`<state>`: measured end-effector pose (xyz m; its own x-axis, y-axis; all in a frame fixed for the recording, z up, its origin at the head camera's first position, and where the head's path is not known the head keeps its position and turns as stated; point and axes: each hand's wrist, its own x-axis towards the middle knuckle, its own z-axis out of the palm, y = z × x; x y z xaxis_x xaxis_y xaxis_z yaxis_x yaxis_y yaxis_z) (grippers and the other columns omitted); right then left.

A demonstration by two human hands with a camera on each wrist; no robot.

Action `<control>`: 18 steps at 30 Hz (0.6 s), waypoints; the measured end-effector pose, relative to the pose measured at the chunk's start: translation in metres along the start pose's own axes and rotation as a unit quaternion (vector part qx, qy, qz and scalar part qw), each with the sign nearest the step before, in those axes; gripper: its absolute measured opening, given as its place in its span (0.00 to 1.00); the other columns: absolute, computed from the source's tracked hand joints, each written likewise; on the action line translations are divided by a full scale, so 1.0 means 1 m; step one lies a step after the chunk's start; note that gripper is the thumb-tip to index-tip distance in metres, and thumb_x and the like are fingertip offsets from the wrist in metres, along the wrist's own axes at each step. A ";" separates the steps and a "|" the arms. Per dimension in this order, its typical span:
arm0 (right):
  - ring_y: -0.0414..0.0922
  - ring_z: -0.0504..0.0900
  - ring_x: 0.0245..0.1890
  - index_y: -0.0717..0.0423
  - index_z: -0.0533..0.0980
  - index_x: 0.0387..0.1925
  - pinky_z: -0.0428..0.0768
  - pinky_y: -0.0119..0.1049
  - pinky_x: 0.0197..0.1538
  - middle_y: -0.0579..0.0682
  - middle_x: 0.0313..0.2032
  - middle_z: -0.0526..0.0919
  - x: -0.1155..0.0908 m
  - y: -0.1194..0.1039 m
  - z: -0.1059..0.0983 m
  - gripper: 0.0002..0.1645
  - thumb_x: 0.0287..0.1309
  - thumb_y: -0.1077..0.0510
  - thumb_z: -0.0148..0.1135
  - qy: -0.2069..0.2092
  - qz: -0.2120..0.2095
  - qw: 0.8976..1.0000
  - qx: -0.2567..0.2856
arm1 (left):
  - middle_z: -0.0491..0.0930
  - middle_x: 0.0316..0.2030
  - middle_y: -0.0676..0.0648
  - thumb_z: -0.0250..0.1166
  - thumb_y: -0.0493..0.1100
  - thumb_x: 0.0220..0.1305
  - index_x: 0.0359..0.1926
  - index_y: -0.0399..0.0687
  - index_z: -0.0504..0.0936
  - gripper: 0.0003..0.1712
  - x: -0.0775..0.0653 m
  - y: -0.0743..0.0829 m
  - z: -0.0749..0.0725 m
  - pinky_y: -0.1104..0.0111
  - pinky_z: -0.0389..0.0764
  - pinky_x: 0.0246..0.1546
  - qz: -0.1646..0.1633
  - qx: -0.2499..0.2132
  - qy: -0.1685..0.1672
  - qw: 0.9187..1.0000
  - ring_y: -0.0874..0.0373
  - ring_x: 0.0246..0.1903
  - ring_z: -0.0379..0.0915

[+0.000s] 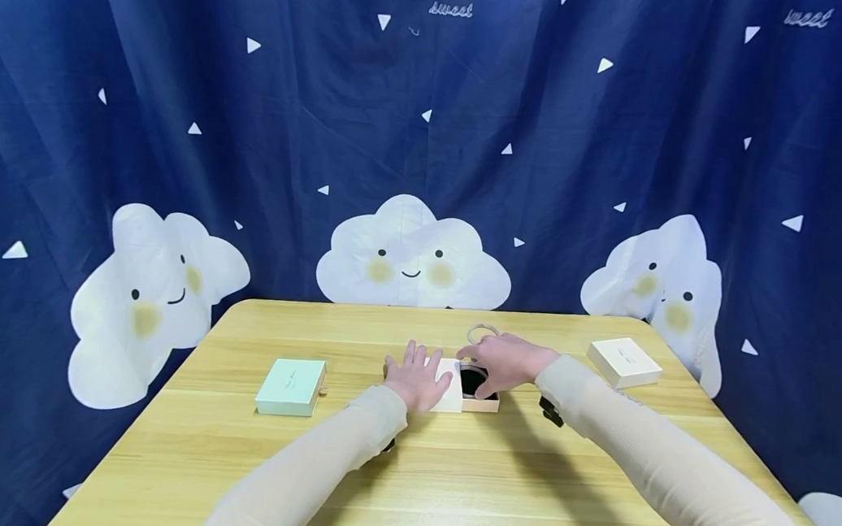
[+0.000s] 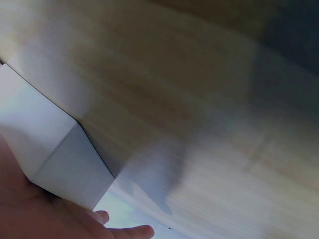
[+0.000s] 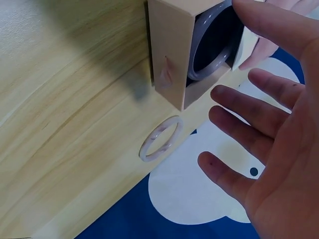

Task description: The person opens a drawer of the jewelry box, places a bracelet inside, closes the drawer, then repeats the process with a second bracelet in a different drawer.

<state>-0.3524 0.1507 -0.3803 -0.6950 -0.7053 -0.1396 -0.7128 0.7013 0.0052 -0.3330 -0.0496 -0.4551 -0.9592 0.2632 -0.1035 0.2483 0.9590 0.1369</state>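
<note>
A small box lies mid-table, its white sleeve [image 1: 449, 391] partly covered by my left hand [image 1: 416, 378]. Straight fingers of that hand rest on the sleeve; the left wrist view shows the palm against the box [image 2: 75, 164]. From the sleeve's right end a pink drawer [image 1: 480, 406] is pulled out. Inside, on black lining, sits a pale purplish bangle [image 3: 214, 66]. My right hand [image 1: 508, 360] hovers over the drawer with fingers spread, thumb tip right at that bangle's rim. Another bangle [image 3: 148, 143], pale and marbled, lies on the table beyond the drawer.
A mint green box [image 1: 292, 386] lies closed to the left. At the far right of the wooden table [image 1: 450, 477] is a cream box [image 1: 624, 362], also closed. A dark blue curtain [image 1: 428, 166] with cloud faces hangs behind the table's back edge.
</note>
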 end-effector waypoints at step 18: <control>0.47 0.84 0.46 0.51 0.70 0.69 0.81 0.55 0.53 0.52 0.55 0.84 -0.017 0.013 0.006 0.51 0.45 0.41 0.80 -0.007 0.025 0.999 0.038 | 0.48 0.80 0.41 0.27 0.69 0.75 0.81 0.60 0.48 0.40 0.005 -0.002 0.006 0.30 0.47 0.69 -0.002 -0.002 0.002 1.000 0.44 0.80 0.33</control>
<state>-0.3494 0.1730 -0.3838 -0.7276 -0.6681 -0.1557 -0.6676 0.7418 -0.0630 -0.3372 -0.0501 -0.4620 -0.9608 0.2584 -0.1002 0.2436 0.9598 0.1396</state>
